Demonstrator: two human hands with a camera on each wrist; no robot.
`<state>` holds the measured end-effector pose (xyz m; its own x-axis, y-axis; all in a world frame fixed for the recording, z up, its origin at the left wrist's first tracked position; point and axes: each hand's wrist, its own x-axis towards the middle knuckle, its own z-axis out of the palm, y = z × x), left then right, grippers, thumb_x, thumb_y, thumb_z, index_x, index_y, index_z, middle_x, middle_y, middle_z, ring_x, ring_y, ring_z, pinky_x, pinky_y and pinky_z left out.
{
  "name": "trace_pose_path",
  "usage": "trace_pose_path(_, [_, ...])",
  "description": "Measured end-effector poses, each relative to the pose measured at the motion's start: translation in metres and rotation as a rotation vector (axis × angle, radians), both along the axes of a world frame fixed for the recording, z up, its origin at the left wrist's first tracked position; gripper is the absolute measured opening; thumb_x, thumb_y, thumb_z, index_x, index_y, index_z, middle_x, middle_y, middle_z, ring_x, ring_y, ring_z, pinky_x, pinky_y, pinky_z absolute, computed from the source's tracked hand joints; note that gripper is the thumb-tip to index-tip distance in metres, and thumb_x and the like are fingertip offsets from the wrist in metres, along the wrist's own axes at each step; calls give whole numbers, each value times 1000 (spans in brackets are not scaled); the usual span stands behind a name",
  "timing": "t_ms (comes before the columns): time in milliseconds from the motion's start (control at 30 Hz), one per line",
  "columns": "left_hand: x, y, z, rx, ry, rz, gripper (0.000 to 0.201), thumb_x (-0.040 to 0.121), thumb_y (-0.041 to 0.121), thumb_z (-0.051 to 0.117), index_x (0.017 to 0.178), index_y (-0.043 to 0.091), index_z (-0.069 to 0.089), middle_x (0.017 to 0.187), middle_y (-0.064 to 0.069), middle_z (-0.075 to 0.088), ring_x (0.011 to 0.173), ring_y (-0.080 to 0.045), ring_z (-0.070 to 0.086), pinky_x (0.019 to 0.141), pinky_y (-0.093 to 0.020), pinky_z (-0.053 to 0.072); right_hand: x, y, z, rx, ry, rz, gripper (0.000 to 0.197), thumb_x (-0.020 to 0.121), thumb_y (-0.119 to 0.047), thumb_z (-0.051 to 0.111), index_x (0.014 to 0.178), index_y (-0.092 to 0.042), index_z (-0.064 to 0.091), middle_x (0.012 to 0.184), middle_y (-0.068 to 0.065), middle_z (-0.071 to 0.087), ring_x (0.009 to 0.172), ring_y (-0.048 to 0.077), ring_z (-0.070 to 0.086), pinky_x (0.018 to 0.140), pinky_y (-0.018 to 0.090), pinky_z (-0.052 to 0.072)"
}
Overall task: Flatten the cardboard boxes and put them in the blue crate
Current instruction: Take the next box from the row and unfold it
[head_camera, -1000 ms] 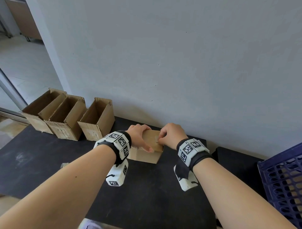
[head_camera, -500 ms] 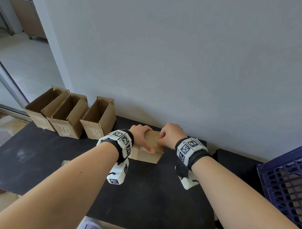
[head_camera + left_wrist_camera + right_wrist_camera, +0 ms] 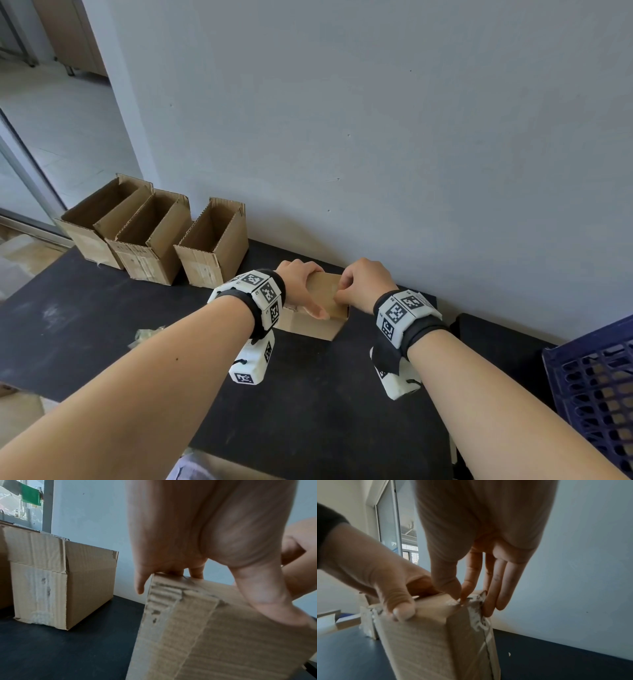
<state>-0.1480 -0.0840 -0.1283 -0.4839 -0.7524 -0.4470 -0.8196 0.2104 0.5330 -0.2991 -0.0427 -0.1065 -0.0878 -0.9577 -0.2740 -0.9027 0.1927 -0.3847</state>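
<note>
Three open cardboard boxes (image 3: 154, 236) stand at left-centre of the head view. At centre, a closed cardboard box (image 3: 320, 308) sits on the black table (image 3: 102, 325); the left hand (image 3: 301, 286) grips its top, and the right hand (image 3: 364, 282) pinches at the top's right end. The blue crate (image 3: 596, 387) sits at lower right.

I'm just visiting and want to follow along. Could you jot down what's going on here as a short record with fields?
Place: black table against a grey wall
Box being worked on: closed cardboard box, standing on the table
Left hand: grips the box's top, thumb on the near side
Right hand: thumb and forefinger pinch at the box's top edge
Waiting boxes: three open boxes in a row at the left
Crate: blue crate at the right; contents hard to tell
</note>
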Motion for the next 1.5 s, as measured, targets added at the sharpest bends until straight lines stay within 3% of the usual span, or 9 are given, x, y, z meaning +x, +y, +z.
trace_pose_path(133, [1, -1, 0, 0, -2, -4, 88, 65, 42, 83, 139, 30, 37, 128, 2, 44, 125, -20, 35, 104, -42, 38, -19, 0, 5, -53, -95, -62, 9, 76, -18, 67, 70, -19, 74, 76, -4, 71, 79, 15, 64, 71, 25, 50])
trace_pose_path(233, [0, -3, 1, 1, -4, -13, 88, 65, 42, 83, 139, 29, 36, 129, 2, 43, 126, -21, 33, 104, -41, 36, -31, 2, 7, -117, -26, -64, 9, 76, -20, 67, 69, -20, 73, 70, -7, 69, 76, 16, 66, 73, 28, 54])
trace_pose_path(400, [-1, -5, 0, -20, -15, -15, 89, 64, 44, 83, 139, 30, 37, 127, 3, 45, 125, -19, 33, 102, -39, 38, -13, 4, 2, -29, -16, 59, 8, 68, -29, 76, 68, -24, 70, 75, -8, 69, 76, 12, 63, 71, 27, 51])
trace_pose_path(667, [-2, -8, 1, -14, -20, -27, 89, 66, 43, 82, 140, 29, 36, 129, 1, 43, 126, -20, 32, 102, -38, 38, -7, -2, -2, -12, -26, 65, 20, 69, -24, 75, 55, -28, 61, 68, -10, 64, 71, 10, 59, 61, 20, 41])
trace_pose_path(833, [-3, -11, 1, -7, -9, -24, 89, 66, 42, 82, 140, 29, 35, 129, 2, 43, 126, -19, 31, 101, -38, 38, -8, -3, -4, -10, -36, 51, 19, 70, -24, 74, 56, -27, 62, 72, -5, 67, 71, 12, 60, 60, 20, 42])
trace_pose_path(933, [-4, -13, 1, 2, -11, -24, 90, 66, 41, 82, 141, 28, 35, 129, 1, 43, 127, -20, 30, 102, -40, 42, -7, -4, -5, -12, -28, 41, 11, 70, -23, 72, 62, -25, 66, 76, -3, 70, 75, 14, 63, 65, 24, 48])
trace_pose_path(1200, [-5, -17, 2, 6, -13, -29, 90, 66, 40, 83, 141, 28, 35, 130, 2, 43, 127, -20, 30, 102, -39, 41, -10, -6, -4, -11, -57, 36, 9, 73, -20, 70, 65, -21, 68, 69, -4, 65, 71, 13, 59, 60, 20, 41])
trace_pose_path(1333, [-7, -18, 1, 7, -12, -28, 90, 66, 38, 84, 141, 29, 35, 128, 3, 42, 126, -18, 31, 90, -31, 45, -10, -6, -3, -16, -53, 26, 14, 70, -23, 70, 58, -26, 63, 76, -2, 69, 75, 14, 61, 64, 23, 44])
trace_pose_path(1500, [-8, -21, 1, 13, -16, -23, 89, 66, 37, 84, 140, 29, 35, 126, 3, 41, 125, -18, 32, 81, -26, 46, -6, -8, -3, 2, -16, 37, 19, 69, -25, 71, 54, -26, 59, 69, -7, 65, 73, 13, 60, 62, 22, 42])
